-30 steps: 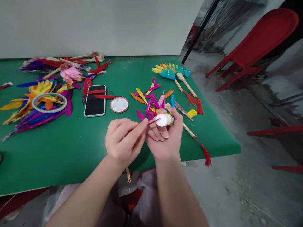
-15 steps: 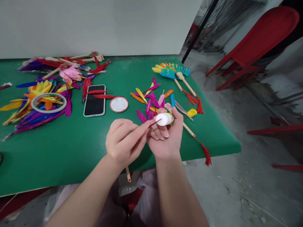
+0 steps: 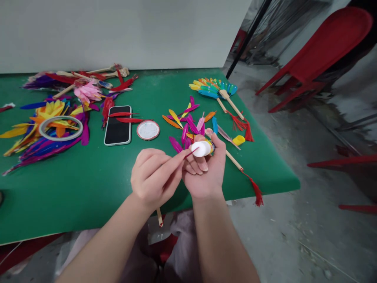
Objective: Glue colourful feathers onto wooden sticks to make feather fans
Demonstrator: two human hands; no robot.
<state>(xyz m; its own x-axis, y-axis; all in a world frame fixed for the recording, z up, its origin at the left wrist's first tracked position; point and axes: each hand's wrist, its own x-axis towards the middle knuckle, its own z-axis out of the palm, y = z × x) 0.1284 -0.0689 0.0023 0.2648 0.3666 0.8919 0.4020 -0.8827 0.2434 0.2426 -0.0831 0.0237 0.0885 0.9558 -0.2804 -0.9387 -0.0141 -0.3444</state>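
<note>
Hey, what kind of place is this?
Likely a small craft workshop making feather fans: dyed feathers strewn over a green table, finished feather fans with red tassels, a tape roll. The left hand holds a red feather to the white bottle in the right hand.

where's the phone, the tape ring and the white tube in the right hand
black smartphone with pale case (image 3: 118, 125), head view, middle of screen
clear round tape ring (image 3: 61, 138), head view, near rim
white plastic tube (image 3: 200, 149), head view, round white end
</note>
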